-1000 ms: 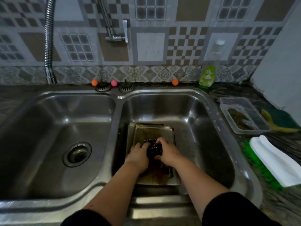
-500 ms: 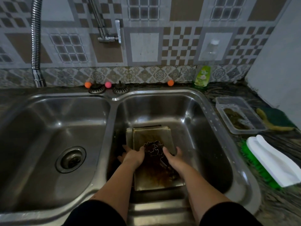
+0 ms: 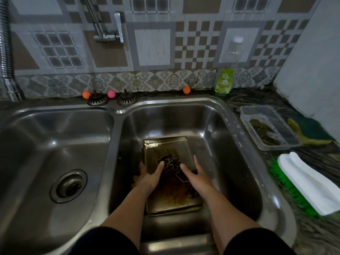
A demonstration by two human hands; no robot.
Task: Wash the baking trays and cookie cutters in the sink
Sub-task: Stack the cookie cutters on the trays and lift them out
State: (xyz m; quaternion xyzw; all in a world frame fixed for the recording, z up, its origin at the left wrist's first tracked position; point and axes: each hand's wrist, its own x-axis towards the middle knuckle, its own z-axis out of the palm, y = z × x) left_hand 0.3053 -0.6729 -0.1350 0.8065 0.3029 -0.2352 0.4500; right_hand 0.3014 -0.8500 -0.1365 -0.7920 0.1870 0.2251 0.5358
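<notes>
Stacked brownish baking trays [image 3: 166,146] lie flat in the right basin of the steel sink [image 3: 239,137]. Thin metal cookie cutters [image 3: 170,163] lie loose on the top tray. My left hand [image 3: 151,176] sits over the tray's left edge, fingers spread, thumb touching a cutter. On the tray's right side is my right hand [image 3: 196,174], fingers straight and thumb by the cutters. Neither hand grips anything. The tray's near part is stained dark.
The left basin has a drain [image 3: 69,186]. A tap [image 3: 108,35] hangs on the tiled wall. A green soap bottle [image 3: 223,82] stands behind the sink. On the right counter sit a clear tub [image 3: 269,127], a sponge [image 3: 311,130] and a green-white brush [image 3: 303,183].
Both hands let go of the cutters they had bunched together and spread apart to the tray's sides. The cutters now lie loose on the tray.
</notes>
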